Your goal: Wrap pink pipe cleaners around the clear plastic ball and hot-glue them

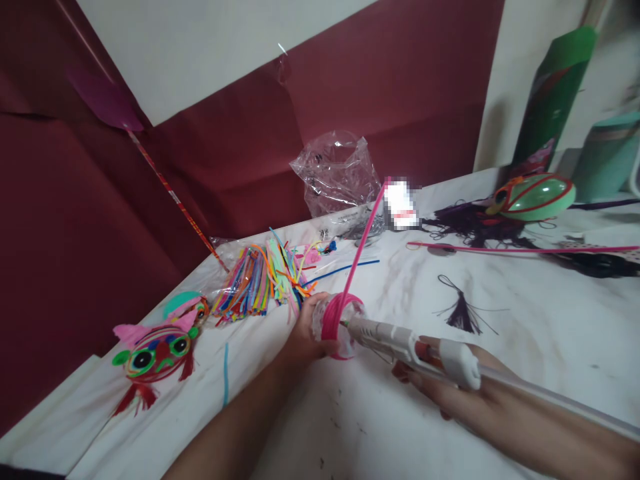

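My left hand [311, 328] is wrapped round a clear plastic cylinder [356, 310], maybe a cup or bottle piece, with a pink band [330, 320] wound about it. From the band a long pink pipe cleaner [363, 247] sticks up and away. In my right hand [445, 387] is a white glue gun [385, 340]. Its nozzle points left and meets, or comes very near, the band where the pipe cleaner rises. A glue stick [555, 399] runs out of the gun's back end over my right wrist.
Left lie a decorated animal-face craft [160, 353] and bundled pipe cleaners [255, 283]. A plastic bag [340, 177] and a blurred-out phone-like object [400, 205] stand at the back. Rightward are a dark tassel [464, 313], a pink stick [525, 249] and a green balloon-shaped craft [543, 197].
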Demonstrator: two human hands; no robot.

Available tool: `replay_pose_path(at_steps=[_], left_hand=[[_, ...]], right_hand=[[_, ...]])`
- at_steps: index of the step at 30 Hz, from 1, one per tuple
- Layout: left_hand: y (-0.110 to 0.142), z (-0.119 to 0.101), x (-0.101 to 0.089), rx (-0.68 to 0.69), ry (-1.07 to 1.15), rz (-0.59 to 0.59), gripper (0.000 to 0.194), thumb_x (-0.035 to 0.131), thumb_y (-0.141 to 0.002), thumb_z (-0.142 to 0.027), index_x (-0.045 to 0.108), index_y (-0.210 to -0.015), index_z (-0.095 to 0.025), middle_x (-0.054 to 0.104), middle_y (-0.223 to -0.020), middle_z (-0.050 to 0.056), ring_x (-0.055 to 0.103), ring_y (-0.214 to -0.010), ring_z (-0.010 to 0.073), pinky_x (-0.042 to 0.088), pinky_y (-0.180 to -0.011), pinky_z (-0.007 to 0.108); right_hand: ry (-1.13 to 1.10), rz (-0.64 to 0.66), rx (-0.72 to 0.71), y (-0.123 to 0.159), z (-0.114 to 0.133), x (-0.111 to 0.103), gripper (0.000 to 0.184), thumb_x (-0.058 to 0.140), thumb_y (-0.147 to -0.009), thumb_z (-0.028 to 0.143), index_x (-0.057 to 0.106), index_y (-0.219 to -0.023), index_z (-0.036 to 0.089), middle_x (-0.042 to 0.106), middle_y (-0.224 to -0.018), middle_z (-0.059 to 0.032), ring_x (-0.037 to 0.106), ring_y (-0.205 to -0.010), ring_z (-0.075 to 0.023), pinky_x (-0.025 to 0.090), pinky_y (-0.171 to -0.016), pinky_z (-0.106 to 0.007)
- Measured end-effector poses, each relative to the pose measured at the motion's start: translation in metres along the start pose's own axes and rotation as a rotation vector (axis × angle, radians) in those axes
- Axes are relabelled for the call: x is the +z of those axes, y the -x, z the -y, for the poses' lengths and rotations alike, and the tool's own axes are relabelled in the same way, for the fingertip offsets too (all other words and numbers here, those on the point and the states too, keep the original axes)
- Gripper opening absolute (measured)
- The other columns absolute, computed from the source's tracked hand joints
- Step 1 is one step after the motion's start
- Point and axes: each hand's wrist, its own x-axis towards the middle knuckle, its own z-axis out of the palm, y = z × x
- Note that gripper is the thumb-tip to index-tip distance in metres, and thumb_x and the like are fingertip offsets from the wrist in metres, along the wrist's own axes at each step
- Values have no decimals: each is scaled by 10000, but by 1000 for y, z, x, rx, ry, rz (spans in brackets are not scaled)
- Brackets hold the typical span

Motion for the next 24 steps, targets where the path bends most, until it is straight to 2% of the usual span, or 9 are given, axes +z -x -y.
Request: replay_pose_path(at_steps=[6, 11, 14, 17, 24], left_hand=[[-4, 5, -3, 17, 23, 33, 790, 876, -455, -163, 554, -1166, -284, 703, -1111, 38, 675, -970, 318, 552, -776, 380], [-2, 5, -4, -7, -26, -3, 805, 870, -468, -164, 555, -1201, -274, 705, -1087, 42, 676, -947, 309, 548, -781, 389], [-2, 4, -3, -11, 4, -2, 814, 885, -430, -172, 570, -1172, -285, 717, -1055, 35, 681, -924, 321, 548, -759, 394], [-2, 3, -1, -11, 6, -19, 800, 889, -441, -179, 577, -1168, -295, 715, -1067, 24, 676, -954, 319, 541, -754, 377], [0, -1, 1, -14, 9, -13, 791, 892, -466, -222, 566, -1183, -303, 702, -1108, 18, 665, -1006, 296, 527, -830, 366]], right_hand=[[-6, -30, 10, 0, 0, 2, 292, 517, -848, 433, 704, -821, 210, 704, -697, -14, 629, -602, -183, 525, -525, -245], [-48, -74, 0, 3, 0, 6, 265, 531, -834, 420, 705, -811, 220, 689, -646, 4, 615, -574, -174, 513, -511, -237], [-61, -61, 5, 1, -2, 5, 260, 554, -819, 423, 710, -811, 216, 717, -691, -11, 647, -629, -197, 533, -543, -247], [-69, -107, 18, -1, -3, 2, 281, 550, -817, 434, 720, -834, 211, 732, -715, -28, 665, -665, -222, 543, -548, -262], [-1, -93, 5, 3, 3, 6, 297, 497, -832, 419, 699, -742, 221, 671, -600, 2, 612, -528, -169, 502, -500, -246]])
